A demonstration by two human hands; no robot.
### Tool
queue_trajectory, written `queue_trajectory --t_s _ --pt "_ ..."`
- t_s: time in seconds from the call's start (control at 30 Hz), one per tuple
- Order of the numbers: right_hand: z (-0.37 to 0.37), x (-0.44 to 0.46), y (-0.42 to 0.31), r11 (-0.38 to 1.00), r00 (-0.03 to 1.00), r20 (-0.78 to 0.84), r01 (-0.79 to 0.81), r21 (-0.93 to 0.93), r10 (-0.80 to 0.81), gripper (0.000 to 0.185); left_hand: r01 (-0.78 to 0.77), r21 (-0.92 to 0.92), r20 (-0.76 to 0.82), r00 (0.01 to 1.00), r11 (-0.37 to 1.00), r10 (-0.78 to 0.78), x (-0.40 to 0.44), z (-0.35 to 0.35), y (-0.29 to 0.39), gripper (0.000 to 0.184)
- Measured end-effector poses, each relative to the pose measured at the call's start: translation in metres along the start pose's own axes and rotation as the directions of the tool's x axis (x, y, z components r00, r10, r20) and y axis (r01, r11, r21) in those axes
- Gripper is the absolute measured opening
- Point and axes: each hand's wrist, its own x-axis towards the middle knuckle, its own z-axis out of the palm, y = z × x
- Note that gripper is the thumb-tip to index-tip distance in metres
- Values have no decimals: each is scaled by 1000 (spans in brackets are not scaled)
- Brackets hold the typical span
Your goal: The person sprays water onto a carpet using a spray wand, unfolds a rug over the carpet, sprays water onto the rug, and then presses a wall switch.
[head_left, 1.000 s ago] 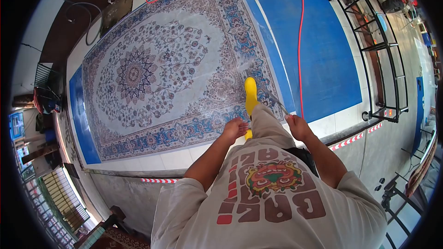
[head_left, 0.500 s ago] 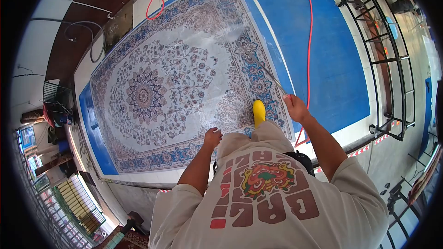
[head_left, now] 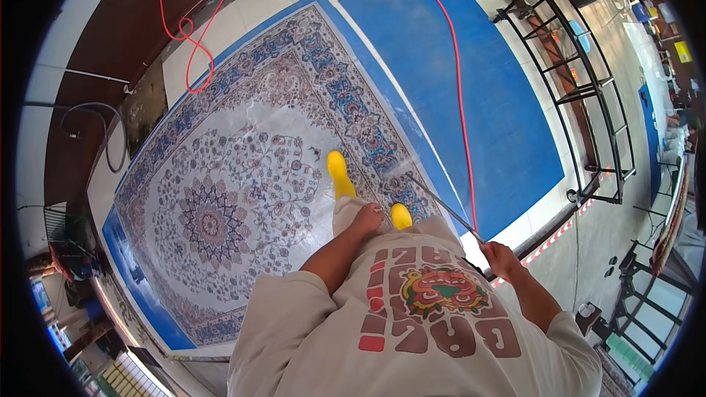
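Observation:
A thin metal spray wand (head_left: 447, 209) is gripped by my right hand (head_left: 501, 260), low on the right. It slants up and left over the patterned rug (head_left: 257, 114), and a pale mist of spray shows at its tip above the blue border. Loosely curled by my thigh, my left hand (head_left: 368, 219) has nothing visible in it. My yellow boots (head_left: 338, 167) stand on the wet rug, one on the pale field and the other at the border.
A red hose (head_left: 457, 66) runs across the blue mat (head_left: 441, 51) towards my right hand. More red hose loops at the rug's far edge. A black metal rack (head_left: 577, 92) stands on the right. A grey hose (head_left: 110, 121) hangs at the left wall.
I have stepped forward, and a second yellow boot now shows on the rug. The wand tip has come closer to me along the border. My left hand has closed in by my thigh.

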Motion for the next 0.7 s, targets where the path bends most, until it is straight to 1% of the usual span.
queue_trajectory --t_s 0.03,0.07,0.13,0.17,0.2,0.23,0.27,0.3,0.37,0.4,0.43,0.47,0.5,0.57,0.63,0.7 --pt "-5 6 -22 1000 1000 -13 -8 -5 8 49 -58 79 25 998 995 56 13 -12 8 40" --pt "-9 11 -46 1000 999 -24 -24 -17 24 48 -66 70 31 997 995 63 22 -26 14 40" --pt "-15 32 -83 998 999 -39 -36 -44 34 44 72 -149 47 997 986 -66 29 -59 50 37" --pt "-12 46 -95 999 994 -105 -1 -42 -3 42 74 -166 44 997 983 -68 36 -80 61 37" --pt "-21 60 -141 1000 994 -107 28 -12 -29 41 84 -176 17 997 981 -82 47 -120 67 36" --pt "-29 72 -171 998 991 -124 60 32 -55 40 82 -170 -8 996 982 -85 59 -144 62 34" --pt "-33 84 -190 998 992 -117 56 29 -52 40 62 -201 -61 995 978 -76 69 -162 57 31" --pt "-37 96 -207 997 990 -123 71 26 -67 39 70 -205 -58 995 976 -83 74 -182 55 31" --pt "-44 118 -238 997 990 -119 77 19 -75 39 118 -235 -123 981 965 -150 79 -220 54 27" --pt "-47 130 -252 995 987 -129 97 36 -92 39 127 -240 -121 980 962 -159 76 -234 58 27" --pt "-50 141 -264 991 983 -143 121 53 -113 40 203 -340 -106 962 918 -252 73 -249 64 26" --pt "-47 155 -269 988 978 -164 142 58 -131 41 272 -435 -82 937 859 -338 70 -262 72 24" --pt "-45 168 -274 988 978 -160 144 55 -134 41 273 -439 -85 936 856 -342 72 -269 68 24" --pt "-45 192 -287 972 970 -199 174 157 -142 43 328 -364 -38 930 872 -365 75 -277 48 22" --pt "-49 213 -300 957 960 -212 223 185 -183 44 330 -334 -41 931 883 -364 78 -276 26 23" --pt "-45 223 -320 939 953 -215 260 224 -212 44 364 -374 3 920 853 -391 75 -272 18 23"
